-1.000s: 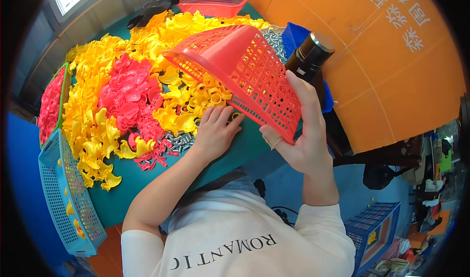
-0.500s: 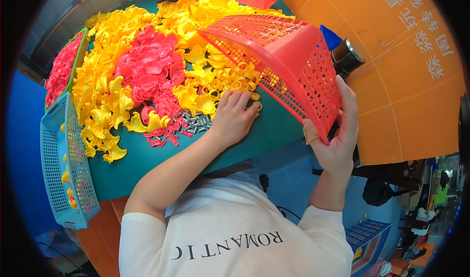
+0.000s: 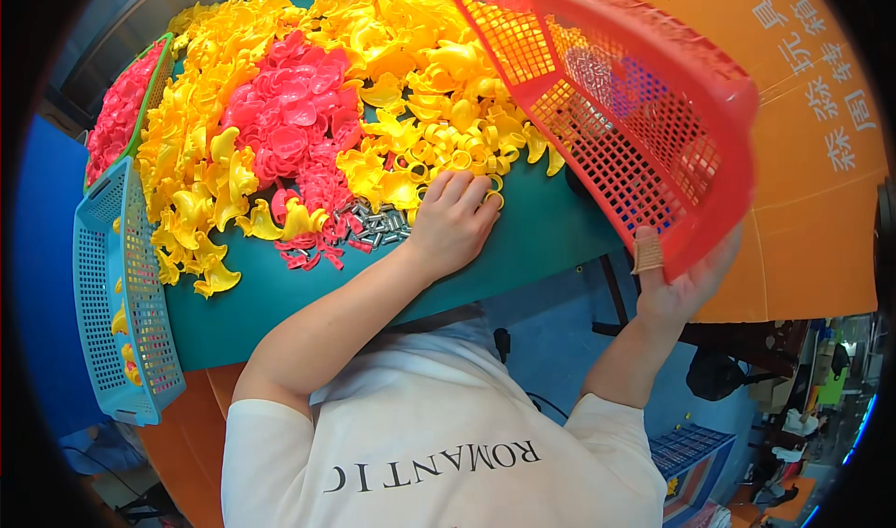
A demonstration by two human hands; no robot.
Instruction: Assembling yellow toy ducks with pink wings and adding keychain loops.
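My right hand point(image 3: 695, 281) grips the near rim of a red mesh plastic basket point(image 3: 705, 159), with a tan bandage around its thumb. The basket is tilted steeply on its side above the right edge of the table, and its open side turns left toward the pieces. My left hand point(image 3: 453, 220) lies on the green table, fingers slightly bent and thumb apart, touching the edge of a cluster of small yellow rings point(image 3: 457, 159). Beside that hand are small silver metal cylinders point(image 3: 383, 227) and small pink pieces point(image 3: 313, 248). Nothing shows inside its grasp.
Curved yellow plastic pieces point(image 3: 201, 154) heap around a mound of pink cup-like pieces point(image 3: 294, 112) on the green table point(image 3: 280, 309). At left stand a blue basket point(image 3: 117, 285) and a green-rimmed basket point(image 3: 143, 122) full of pink pieces. A large orange carton point(image 3: 793, 239) borders the right side.
My right hand has swung the red basket rightward and tilted its open side further into view, uncovering more yellow pieces beneath. My left hand has barely moved.
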